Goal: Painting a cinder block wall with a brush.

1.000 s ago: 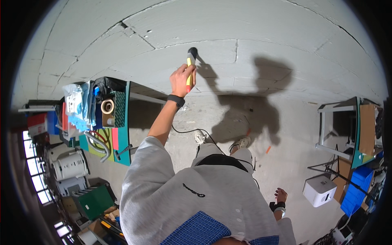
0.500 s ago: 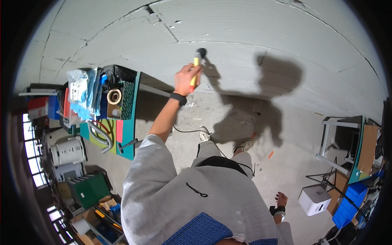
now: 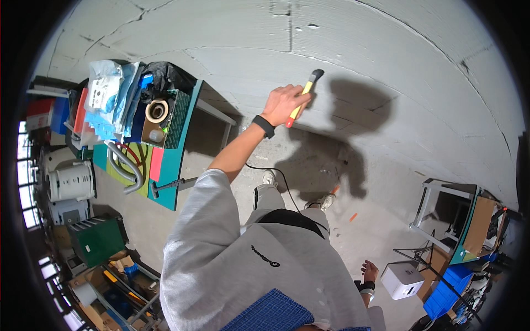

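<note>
My left hand (image 3: pixel 286 106) is closed around the yellow handle of a paintbrush (image 3: pixel 305 95), held out in front of the pale wall (image 3: pixel 243 69). The handle has a red end, which sticks out below my fingers; the dark bristles point up and to the right, at or close to the wall. I cannot tell whether they touch it. A dark band circles my left wrist. My right hand (image 3: pixel 370 271) hangs low at my right side, holding nothing, its fingers loosely apart.
To the left stands a teal-topped table (image 3: pixel 170 190) with plastic packets (image 3: pixel 107 96), a tape roll (image 3: pixel 157 111) and a grey hose (image 3: pixel 130 168). A black cable (image 3: pixel 282 176) runs by my feet. On the right are a white box (image 3: pixel 402 280), a blue crate (image 3: pixel 446 289) and another table (image 3: pixel 469 220).
My left hand has moved right along the wall with the paintbrush, which now leans more to the right. The view has shifted; my right hand still hangs at my side.
</note>
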The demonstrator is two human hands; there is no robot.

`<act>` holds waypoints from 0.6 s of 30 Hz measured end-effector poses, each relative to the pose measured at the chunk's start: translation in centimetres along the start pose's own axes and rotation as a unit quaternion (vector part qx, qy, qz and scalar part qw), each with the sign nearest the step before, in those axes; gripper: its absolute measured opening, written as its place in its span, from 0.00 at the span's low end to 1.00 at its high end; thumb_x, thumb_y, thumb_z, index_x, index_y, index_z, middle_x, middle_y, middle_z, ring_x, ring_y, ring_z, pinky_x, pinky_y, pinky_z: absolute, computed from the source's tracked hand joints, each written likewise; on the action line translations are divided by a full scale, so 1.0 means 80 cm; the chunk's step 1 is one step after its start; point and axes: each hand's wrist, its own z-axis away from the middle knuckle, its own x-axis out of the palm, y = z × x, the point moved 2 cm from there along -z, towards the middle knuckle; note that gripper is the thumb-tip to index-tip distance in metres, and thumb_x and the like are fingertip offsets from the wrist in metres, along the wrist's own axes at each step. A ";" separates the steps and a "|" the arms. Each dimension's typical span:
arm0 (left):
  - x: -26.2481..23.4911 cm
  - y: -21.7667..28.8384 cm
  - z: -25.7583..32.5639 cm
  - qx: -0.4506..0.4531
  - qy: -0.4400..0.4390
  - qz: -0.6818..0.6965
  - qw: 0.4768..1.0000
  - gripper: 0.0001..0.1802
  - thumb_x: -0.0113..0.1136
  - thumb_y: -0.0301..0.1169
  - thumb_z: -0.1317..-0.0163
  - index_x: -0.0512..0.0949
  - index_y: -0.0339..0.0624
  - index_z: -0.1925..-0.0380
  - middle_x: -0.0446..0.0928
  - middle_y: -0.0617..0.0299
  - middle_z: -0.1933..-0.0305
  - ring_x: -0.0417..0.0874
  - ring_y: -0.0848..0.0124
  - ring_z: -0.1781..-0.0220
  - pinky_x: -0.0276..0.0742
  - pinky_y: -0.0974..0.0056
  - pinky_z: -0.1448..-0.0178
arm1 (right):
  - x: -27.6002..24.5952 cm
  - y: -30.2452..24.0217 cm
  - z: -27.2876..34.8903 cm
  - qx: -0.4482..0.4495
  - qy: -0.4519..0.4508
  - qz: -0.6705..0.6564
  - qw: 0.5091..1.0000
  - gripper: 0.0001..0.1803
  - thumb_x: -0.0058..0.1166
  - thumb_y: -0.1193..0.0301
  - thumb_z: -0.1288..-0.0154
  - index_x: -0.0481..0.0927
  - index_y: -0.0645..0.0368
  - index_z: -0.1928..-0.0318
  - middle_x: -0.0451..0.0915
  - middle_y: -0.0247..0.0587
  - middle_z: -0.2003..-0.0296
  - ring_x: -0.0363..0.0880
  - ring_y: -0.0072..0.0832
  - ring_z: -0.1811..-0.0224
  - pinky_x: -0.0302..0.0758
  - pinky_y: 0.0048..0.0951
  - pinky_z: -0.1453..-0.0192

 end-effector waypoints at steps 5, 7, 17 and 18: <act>-0.062 -0.101 0.062 -0.084 0.017 -0.063 0.994 0.05 0.64 0.32 0.45 0.80 0.53 0.67 0.76 0.64 0.69 0.81 0.63 0.70 0.78 0.59 0.69 | 0.025 -0.034 0.014 -0.006 -0.003 0.036 0.999 0.16 0.47 0.69 0.29 0.84 0.60 0.49 0.86 0.45 0.63 0.85 0.29 0.69 0.76 0.28 0.71; -0.085 -0.141 0.090 -0.145 0.012 -0.116 0.983 0.06 0.62 0.33 0.44 0.80 0.54 0.66 0.77 0.63 0.68 0.82 0.61 0.68 0.79 0.57 0.68 | 0.037 -0.033 0.011 -0.004 -0.011 0.034 0.999 0.16 0.46 0.70 0.30 0.83 0.61 0.49 0.86 0.46 0.63 0.85 0.30 0.71 0.76 0.28 0.74; -0.098 -0.160 0.097 -0.018 0.002 -0.020 1.000 0.08 0.65 0.31 0.45 0.82 0.50 0.64 0.75 0.63 0.70 0.80 0.63 0.72 0.78 0.60 0.68 | 0.036 0.021 -0.053 -0.176 0.011 0.213 0.961 0.16 0.46 0.70 0.29 0.83 0.60 0.49 0.87 0.44 0.63 0.85 0.30 0.70 0.77 0.29 0.72; -0.098 -0.164 0.092 -0.001 0.000 -0.022 1.000 0.06 0.65 0.31 0.44 0.81 0.50 0.66 0.74 0.63 0.71 0.80 0.63 0.72 0.77 0.60 0.69 | 0.040 0.019 -0.053 -0.179 0.010 0.214 0.960 0.16 0.46 0.70 0.29 0.83 0.60 0.49 0.87 0.44 0.63 0.85 0.30 0.70 0.77 0.29 0.72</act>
